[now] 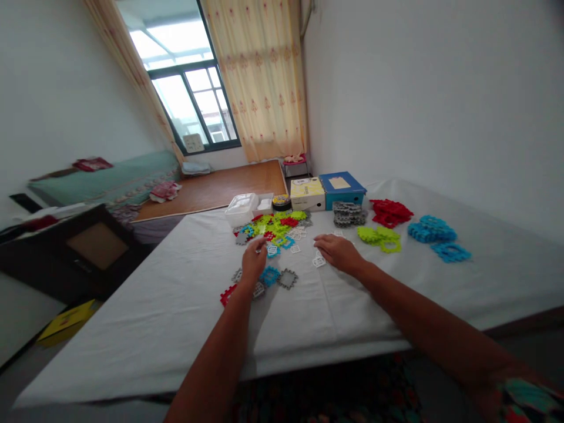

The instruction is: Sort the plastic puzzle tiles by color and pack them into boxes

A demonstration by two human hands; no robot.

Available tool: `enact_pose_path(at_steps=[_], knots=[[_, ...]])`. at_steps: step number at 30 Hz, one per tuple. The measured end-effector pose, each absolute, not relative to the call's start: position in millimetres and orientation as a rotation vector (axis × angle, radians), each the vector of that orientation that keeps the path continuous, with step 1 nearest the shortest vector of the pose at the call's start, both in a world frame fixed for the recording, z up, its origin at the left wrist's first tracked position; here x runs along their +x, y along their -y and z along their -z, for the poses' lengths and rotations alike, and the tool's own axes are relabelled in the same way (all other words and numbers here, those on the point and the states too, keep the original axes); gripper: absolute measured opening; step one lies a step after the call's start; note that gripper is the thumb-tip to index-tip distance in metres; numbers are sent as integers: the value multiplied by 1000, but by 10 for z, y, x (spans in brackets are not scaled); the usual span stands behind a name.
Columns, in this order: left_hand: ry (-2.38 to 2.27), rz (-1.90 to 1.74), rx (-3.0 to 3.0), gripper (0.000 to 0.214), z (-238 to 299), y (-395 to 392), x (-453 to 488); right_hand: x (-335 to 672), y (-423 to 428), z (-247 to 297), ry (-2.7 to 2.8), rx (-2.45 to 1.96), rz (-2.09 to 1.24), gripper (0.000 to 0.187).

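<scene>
My left hand [254, 259] is over the left side of the table, its fingers curled together beside a loose heap of plastic building tiles [277, 226] in green, red, blue and grey. What its fingertips hold, if anything, is too small to make out. A white lattice piece on a blue tile [272, 251] lies just right of it. My right hand [338, 251] is low over the cloth, fingers pressed together at a small white window-shaped piece [318, 261]. Between the hands lies another white piece [295, 249]. Near my left forearm are a blue tile [269, 275], grey tile [288, 278] and red tile [227, 295].
Right of my right hand stand stacks of grey tiles [348, 214], red tiles [391, 212], green tiles [379, 238] and blue tiles [432, 229]. Along the back are a clear plastic box [241, 207], a yellow-white box [307, 194] and a blue box [344, 189]. White cloth [145, 317] covers the table.
</scene>
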State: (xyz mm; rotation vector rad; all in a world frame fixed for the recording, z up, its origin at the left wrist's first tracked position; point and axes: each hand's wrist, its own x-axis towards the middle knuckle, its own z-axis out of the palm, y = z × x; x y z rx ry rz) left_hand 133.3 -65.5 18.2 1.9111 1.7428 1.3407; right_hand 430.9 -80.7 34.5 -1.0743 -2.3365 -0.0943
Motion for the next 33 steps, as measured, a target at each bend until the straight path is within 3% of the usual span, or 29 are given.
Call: enact_pose_path(at_steps=[10, 18, 24, 27, 33], knots=[[-1820, -661, 2308, 43, -665, 383, 1217, 4604, 782, -38, 2234, -1056, -47, 29], [-1837, -98, 2225, 87, -564, 1421, 384, 4542, 865, -132, 2244, -953, -74, 29], [-1954, -208, 2307, 87, -172, 1696, 841, 4464, 892, -146, 2268, -948, -115, 29], [-2034, -363, 2289, 71, -65, 1405, 1073, 4496, 860, -99, 2270, -982, -124, 29], [-2197, -579, 2121, 58, -198, 773, 1258, 4637, 759, -33, 2161, -1059, -108, 29]])
